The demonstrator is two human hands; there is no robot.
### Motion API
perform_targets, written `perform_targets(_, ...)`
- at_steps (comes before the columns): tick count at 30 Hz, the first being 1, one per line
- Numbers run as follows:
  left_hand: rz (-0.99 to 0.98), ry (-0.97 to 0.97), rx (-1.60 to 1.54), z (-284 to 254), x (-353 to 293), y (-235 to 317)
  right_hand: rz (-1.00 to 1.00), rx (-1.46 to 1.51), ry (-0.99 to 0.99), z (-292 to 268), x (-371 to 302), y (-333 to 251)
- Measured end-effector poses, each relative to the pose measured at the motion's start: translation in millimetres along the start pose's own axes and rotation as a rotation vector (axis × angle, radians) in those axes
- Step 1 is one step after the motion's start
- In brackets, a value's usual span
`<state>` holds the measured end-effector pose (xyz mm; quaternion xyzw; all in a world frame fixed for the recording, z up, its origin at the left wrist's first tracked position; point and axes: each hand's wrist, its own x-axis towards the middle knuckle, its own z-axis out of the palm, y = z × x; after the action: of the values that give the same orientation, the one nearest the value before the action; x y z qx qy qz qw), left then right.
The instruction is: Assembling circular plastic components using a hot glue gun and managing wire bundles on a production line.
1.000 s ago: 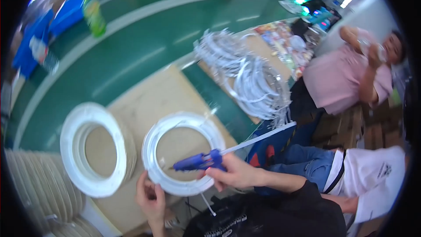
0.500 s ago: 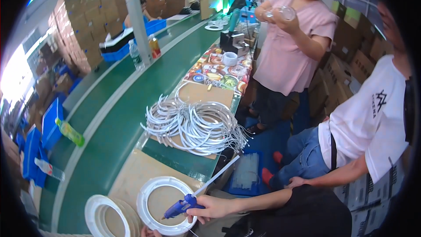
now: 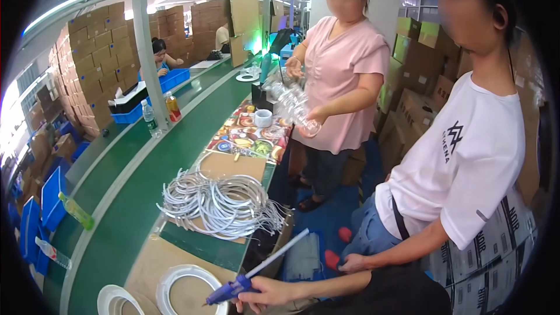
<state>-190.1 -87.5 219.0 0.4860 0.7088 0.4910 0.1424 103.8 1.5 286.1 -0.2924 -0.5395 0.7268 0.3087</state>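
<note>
Head view: right hand [image 3: 271, 293] clasps a blue glue gun [image 3: 228, 290] over the white ring [image 3: 185, 284] on the counter [image 3: 122, 227]; left hand unseen.

Wire rings [image 3: 224, 204], bottles [image 3: 150, 119], cardboard boxes [image 3: 99, 46]

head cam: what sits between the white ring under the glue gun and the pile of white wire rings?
In the head view, bare brown cardboard and a green table strip separate the white ring from the wire-ring pile.

Bright overhead tubes, fisheye-bent edges, black corners
</note>
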Motion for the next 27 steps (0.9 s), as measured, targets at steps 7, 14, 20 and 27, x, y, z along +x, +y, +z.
perform_targets(7,1.580,0.126,-0.044,8,54,-77,-0.004,-0.033,0.166,-20,-10,1)
perform_targets(14,0.358,-0.075,0.000,2,-5,-6,0.006,-0.046,0.060,-20,-34,-8)
perform_targets(20,-0.084,0.067,-0.188,0,-8,63,-0.040,-0.015,0.091,-16,-36,-4)
perform_targets(27,-0.090,0.063,-0.240,25,-48,-93,0.005,0.051,0.148,-9,-38,13)
